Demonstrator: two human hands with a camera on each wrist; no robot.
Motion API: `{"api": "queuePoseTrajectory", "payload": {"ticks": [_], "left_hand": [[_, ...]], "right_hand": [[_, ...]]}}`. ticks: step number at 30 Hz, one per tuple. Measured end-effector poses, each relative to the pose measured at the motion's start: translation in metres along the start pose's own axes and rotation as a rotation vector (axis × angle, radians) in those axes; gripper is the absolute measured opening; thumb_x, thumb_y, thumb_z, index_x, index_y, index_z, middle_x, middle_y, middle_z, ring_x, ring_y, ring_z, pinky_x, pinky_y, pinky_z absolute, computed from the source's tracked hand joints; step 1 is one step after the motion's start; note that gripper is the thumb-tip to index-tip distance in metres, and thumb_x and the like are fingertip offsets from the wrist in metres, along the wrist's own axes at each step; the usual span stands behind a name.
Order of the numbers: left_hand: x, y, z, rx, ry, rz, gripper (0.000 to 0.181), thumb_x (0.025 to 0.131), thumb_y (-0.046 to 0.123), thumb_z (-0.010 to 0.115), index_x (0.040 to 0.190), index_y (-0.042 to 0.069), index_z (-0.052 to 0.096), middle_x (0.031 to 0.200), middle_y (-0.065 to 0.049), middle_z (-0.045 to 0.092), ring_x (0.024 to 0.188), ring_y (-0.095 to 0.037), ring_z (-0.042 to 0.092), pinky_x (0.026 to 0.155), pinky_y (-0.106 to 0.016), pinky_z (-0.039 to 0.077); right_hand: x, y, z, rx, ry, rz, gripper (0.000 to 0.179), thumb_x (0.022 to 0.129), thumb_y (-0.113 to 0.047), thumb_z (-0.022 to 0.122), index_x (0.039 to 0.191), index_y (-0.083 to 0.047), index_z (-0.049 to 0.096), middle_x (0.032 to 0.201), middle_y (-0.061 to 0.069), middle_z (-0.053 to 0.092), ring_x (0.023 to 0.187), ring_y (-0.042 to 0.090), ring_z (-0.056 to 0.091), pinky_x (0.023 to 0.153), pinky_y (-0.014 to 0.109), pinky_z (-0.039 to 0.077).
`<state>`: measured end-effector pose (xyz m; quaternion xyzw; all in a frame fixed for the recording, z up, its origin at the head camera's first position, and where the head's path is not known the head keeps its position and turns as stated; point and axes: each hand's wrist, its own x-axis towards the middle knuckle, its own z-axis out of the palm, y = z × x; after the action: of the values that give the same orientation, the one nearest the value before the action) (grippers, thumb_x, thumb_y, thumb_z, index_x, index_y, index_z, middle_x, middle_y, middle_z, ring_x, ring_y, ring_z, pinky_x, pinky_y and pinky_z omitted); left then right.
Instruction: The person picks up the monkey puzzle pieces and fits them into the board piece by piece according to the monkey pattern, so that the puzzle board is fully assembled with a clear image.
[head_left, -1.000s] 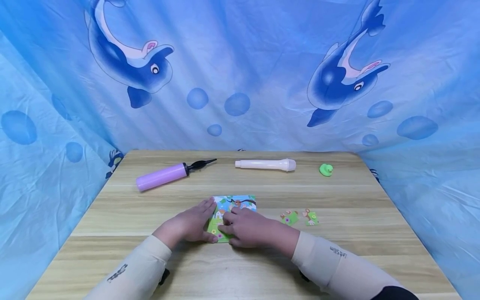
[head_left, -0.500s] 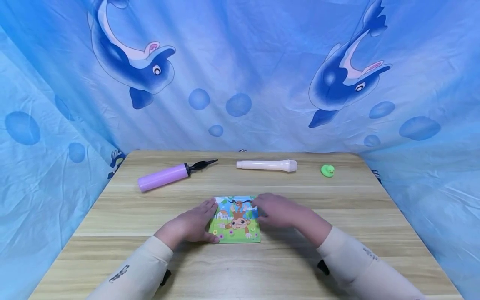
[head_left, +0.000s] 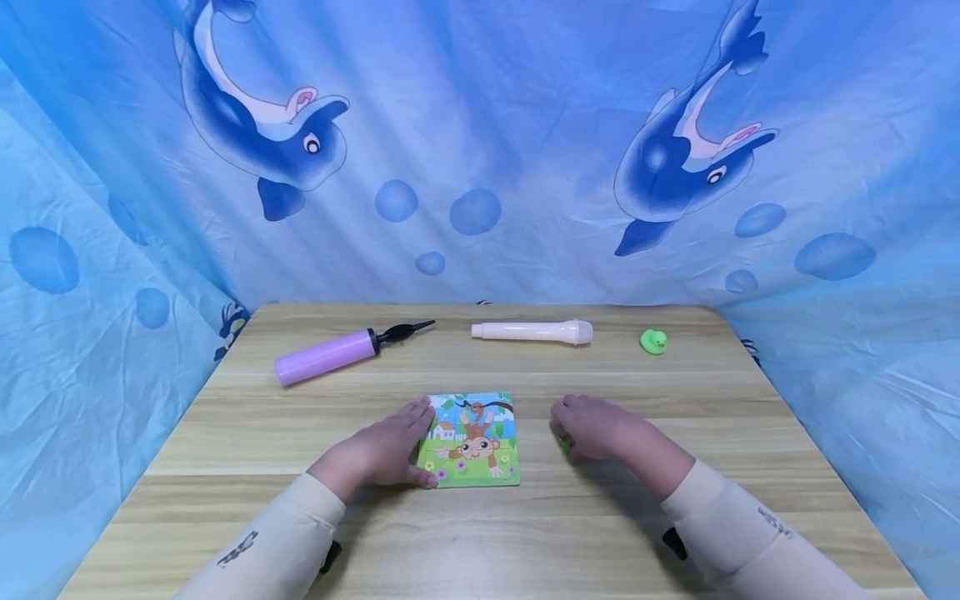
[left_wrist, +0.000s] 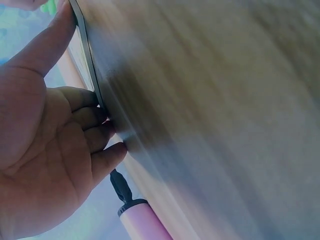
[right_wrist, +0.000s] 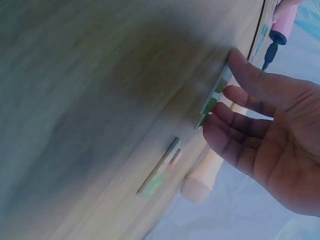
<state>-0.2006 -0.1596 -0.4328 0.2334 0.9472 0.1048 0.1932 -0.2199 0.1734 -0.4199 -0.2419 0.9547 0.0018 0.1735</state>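
A square monkey jigsaw puzzle (head_left: pixel 472 446) lies flat at the middle of the table, its picture assembled apart from what my hand covers. My left hand (head_left: pixel 386 446) rests along its left edge, fingers by the upper corner and thumb at the lower corner. In the left wrist view, those fingers (left_wrist: pixel 102 145) lie nearly straight against the thin board. To the puzzle's right, my right hand (head_left: pixel 600 429) has thumb and fingers round a green jigsaw piece (right_wrist: pixel 212 97), low at the tabletop. Another loose piece (right_wrist: pixel 160 170) lies beside it, hidden by the hand in the head view.
Behind the puzzle lie a purple hand pump (head_left: pixel 326 357) with a black nozzle, a pale pink toy microphone (head_left: pixel 532 332) and a green rubber duck (head_left: pixel 653 341). A blue dolphin-print cloth (head_left: pixel 480 150) hangs round the table's (head_left: pixel 480 542) back and sides.
My right hand has left the puzzle's surface and moved right onto the loose pieces, where it grips one. The left hand stays at the puzzle's left edge.
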Motion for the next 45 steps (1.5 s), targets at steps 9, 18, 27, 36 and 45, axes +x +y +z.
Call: {"api": "queuePoseTrajectory", "payload": {"ticks": [9, 18, 27, 36, 45], "left_hand": [[0.000, -0.001, 0.002, 0.007, 0.003, 0.003, 0.108, 0.079, 0.060, 0.072, 0.156, 0.004, 0.020, 0.165, -0.013, 0.010, 0.152, -0.032, 0.012, 0.123, -0.047, 0.020], [0.001, 0.000, 0.002, 0.008, 0.009, 0.016, 0.108, 0.079, 0.059, 0.072, 0.156, 0.004, 0.021, 0.165, -0.013, 0.010, 0.152, -0.032, 0.012, 0.123, -0.047, 0.020], [-0.001, 0.000, 0.000, 0.001, 0.005, 0.015, 0.108, 0.079, 0.059, 0.072, 0.156, 0.002, 0.020, 0.165, -0.014, 0.010, 0.152, -0.033, 0.011, 0.123, -0.047, 0.020], [0.000, -0.002, 0.000, 0.010, 0.010, 0.021, 0.107, 0.080, 0.059, 0.071, 0.156, 0.002, 0.020, 0.165, -0.014, 0.011, 0.151, -0.033, 0.013, 0.122, -0.047, 0.021], [0.001, -0.003, 0.001, 0.008, 0.004, 0.022, 0.107, 0.081, 0.060, 0.070, 0.156, 0.003, 0.020, 0.165, -0.013, 0.010, 0.152, -0.032, 0.011, 0.122, -0.047, 0.022]], "right_hand": [[0.007, -0.004, 0.002, -0.047, 0.038, -0.035, 0.031, 0.076, -0.026, 0.084, 0.090, -0.019, 0.057, 0.086, -0.006, 0.050, 0.082, 0.014, 0.047, 0.071, 0.032, 0.046], [0.011, -0.007, -0.004, 0.177, -0.006, -0.071, 0.025, 0.084, -0.015, 0.077, 0.081, -0.021, 0.053, 0.073, -0.007, 0.052, 0.068, 0.010, 0.050, 0.060, 0.026, 0.044], [0.023, -0.045, -0.015, 0.340, 0.079, -0.345, 0.013, 0.094, -0.022, 0.067, 0.087, -0.021, 0.056, 0.073, -0.010, 0.049, 0.065, 0.005, 0.045, 0.058, 0.022, 0.040], [0.048, -0.087, -0.012, 0.292, 0.091, -0.404, 0.010, 0.093, -0.020, 0.069, 0.087, -0.020, 0.061, 0.077, -0.013, 0.054, 0.069, 0.004, 0.047, 0.063, 0.019, 0.042], [0.064, -0.101, 0.002, 0.126, 0.137, -0.371, 0.005, 0.089, -0.020, 0.073, 0.089, -0.021, 0.068, 0.080, -0.015, 0.058, 0.076, 0.001, 0.052, 0.070, 0.017, 0.046]]}}
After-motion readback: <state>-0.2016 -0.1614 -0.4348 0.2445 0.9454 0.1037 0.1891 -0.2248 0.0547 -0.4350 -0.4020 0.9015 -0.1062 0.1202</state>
